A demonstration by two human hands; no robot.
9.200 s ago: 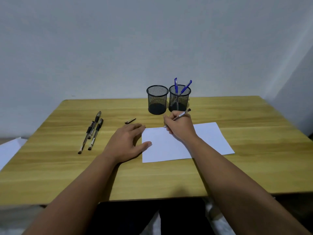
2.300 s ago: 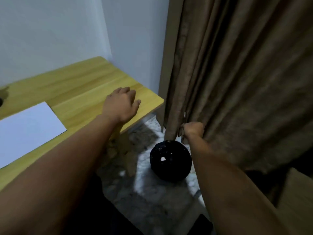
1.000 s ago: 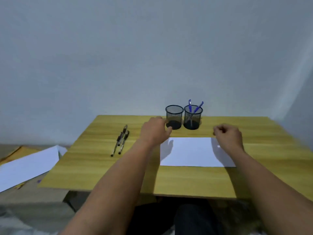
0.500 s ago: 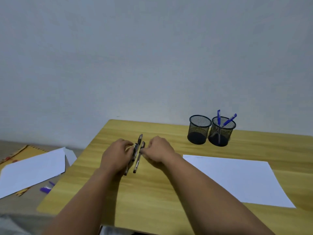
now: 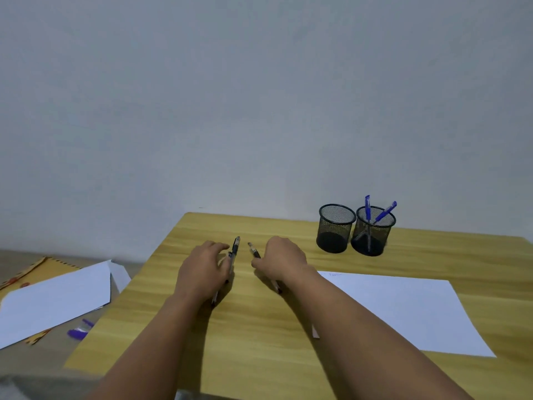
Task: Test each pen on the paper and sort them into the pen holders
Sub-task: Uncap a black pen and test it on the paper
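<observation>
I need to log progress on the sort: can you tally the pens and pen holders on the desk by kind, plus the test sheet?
Blue pens, standing in the right holder: 2
Dark pens on the desk at the hands: 2
Mesh pen holders: 2, the left holder without pens
Paper sheet on the desk: 1
Total: 7

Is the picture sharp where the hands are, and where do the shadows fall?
Head view: both hands and the pens look slightly smeared; the holders are crisper. Soft arm shadows fall on the table; no glare.
</observation>
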